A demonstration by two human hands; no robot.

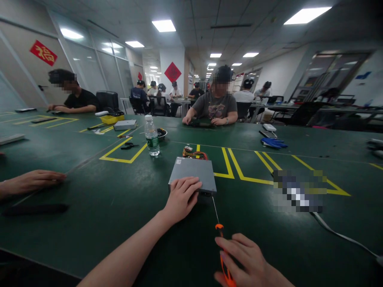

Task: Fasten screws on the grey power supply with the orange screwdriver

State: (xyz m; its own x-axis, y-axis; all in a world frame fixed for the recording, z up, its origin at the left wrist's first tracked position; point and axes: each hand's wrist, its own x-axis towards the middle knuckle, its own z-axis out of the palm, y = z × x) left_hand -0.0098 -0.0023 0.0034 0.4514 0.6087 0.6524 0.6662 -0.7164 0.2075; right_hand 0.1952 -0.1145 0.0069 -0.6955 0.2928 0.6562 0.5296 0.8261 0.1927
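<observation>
A grey metal computer power supply unit lies on the green table in front of me. My left hand rests over its near left edge, fingers across the top and thumb down at the front face. In my right hand is a screwdriver with an orange and black handle. Its thin shaft points up at the near right corner of the unit, and the tip seems to touch there. Whether a screw sits under the tip is too small to see. Bundled coloured cables stick out behind the unit.
A water bottle stands behind left, beside a round bowl. Blue gloves and a blurred-out device with a cable lie to the right. Another person's hand rests at the left; a co-worker sits opposite.
</observation>
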